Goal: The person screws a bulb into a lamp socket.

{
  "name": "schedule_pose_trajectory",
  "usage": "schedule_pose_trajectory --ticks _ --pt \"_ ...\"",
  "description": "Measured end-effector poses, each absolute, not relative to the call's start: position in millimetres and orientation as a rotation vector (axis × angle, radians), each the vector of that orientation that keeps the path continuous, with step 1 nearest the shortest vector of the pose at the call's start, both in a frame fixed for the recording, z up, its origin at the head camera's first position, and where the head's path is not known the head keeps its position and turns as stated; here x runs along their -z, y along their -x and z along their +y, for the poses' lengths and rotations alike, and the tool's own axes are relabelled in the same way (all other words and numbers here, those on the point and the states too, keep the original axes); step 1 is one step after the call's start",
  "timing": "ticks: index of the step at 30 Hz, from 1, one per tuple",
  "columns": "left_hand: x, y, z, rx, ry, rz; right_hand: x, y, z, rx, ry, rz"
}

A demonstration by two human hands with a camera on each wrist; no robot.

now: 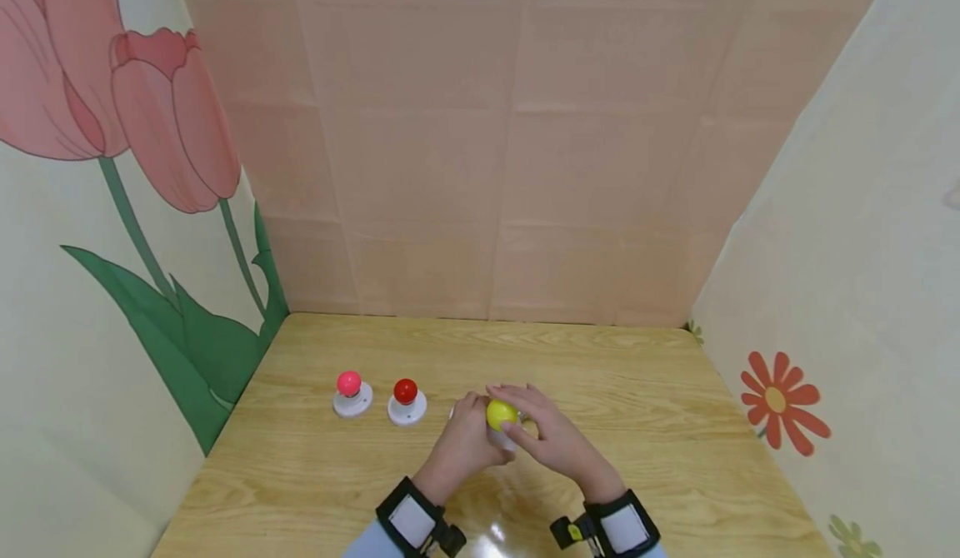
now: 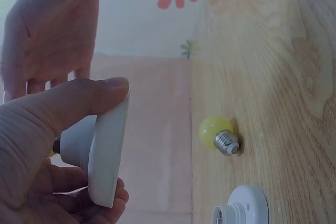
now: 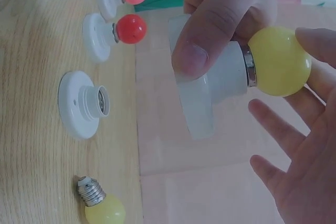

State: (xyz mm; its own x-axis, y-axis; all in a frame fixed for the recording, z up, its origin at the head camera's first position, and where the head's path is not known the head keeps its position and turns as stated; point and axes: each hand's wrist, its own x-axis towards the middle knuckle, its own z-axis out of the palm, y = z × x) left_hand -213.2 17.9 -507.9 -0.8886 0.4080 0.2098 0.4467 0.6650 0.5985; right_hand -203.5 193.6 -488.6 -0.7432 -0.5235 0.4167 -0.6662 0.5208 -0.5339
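Note:
My left hand (image 1: pixel 468 437) grips a white lamp holder (image 2: pixel 107 150), its thumb on the round base. A yellow light bulb (image 3: pixel 279 61) sits in this holder, with a little of its metal collar showing. At the bulb is my right hand (image 1: pixel 551 433), its thumb against the glass and a finger passing behind it. The other right fingers (image 3: pixel 281 129) are spread apart. On the table, a second yellow bulb (image 2: pixel 216 132) lies on its side near another white lamp holder (image 3: pixel 79 103) whose socket has no bulb.
To the left on the wooden table (image 1: pixel 300 475) stand two white holders, one with a pink bulb (image 1: pixel 348 384) and one with a red bulb (image 1: pixel 406 391). A plain pinkish backdrop (image 1: pixel 480 166) rises behind the table, and flower-printed sheets (image 1: pixel 862 291) flank it.

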Motion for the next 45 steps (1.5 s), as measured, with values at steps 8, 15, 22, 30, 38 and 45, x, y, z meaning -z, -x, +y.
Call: schedule_pose_trajectory --ticks 8,15,22,30,38,45 --pt "507.6 212.9 17.3 0.993 0.715 -2.817 485.6 203.6 189.0 -0.985 -0.866 -2.587" --pt "507.8 213.3 16.8 0.993 0.721 -2.828 487.8 203.3 189.3 -0.975 -0.927 -2.536" --pt "508.8 215.2 17.2 1.068 0.684 -2.849 491.4 203.6 192.5 -0.979 -1.028 -2.517" --pt "510.7 214.8 18.2 1.076 0.673 -2.836 491.0 203.9 193.1 -1.004 -0.996 -2.538" --pt "511.2 214.6 18.4 1.064 0.641 -2.895 491.7 206.0 191.4 -1.042 -0.930 -2.543" --pt "510.9 214.4 18.2 1.033 0.642 -2.887 490.8 207.1 189.7 -1.028 -0.898 -2.534"
